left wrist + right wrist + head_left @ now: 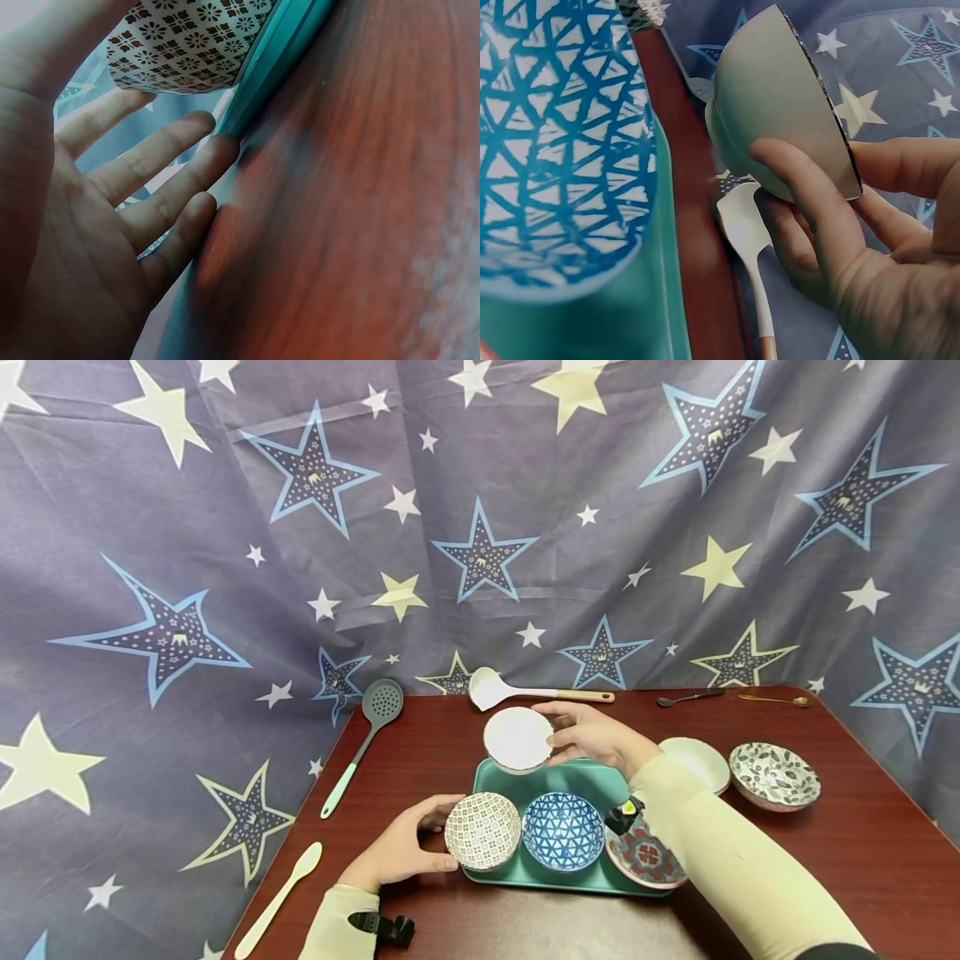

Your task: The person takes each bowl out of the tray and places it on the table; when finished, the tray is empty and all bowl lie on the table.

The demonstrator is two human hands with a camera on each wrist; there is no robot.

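Observation:
In the head view my right hand [588, 733] holds a small white bowl [517, 739] by its right side, above the back of a teal tray [555, 882]. The right wrist view shows this bowl [776, 105] tipped on its side, with a dark speckled rim, between thumb and fingers. My left hand [408, 843] is beside a brown-patterned bowl [483, 832] at the tray's left end. Its fingers [161, 154] look spread and fairly straight; whether they touch the bowl is unclear. A blue triangle-patterned bowl [564, 832] and a red floral bowl [647, 856] sit alongside on the tray.
A white ladle [487, 687] lies behind the tray. Left of it are a grey skimmer [382, 702] and a cream spoon [281, 893]. To the right stand a plain white bowl [697, 762] and a leaf-patterned bowl [775, 775], with two small spoons [688, 697] farther back.

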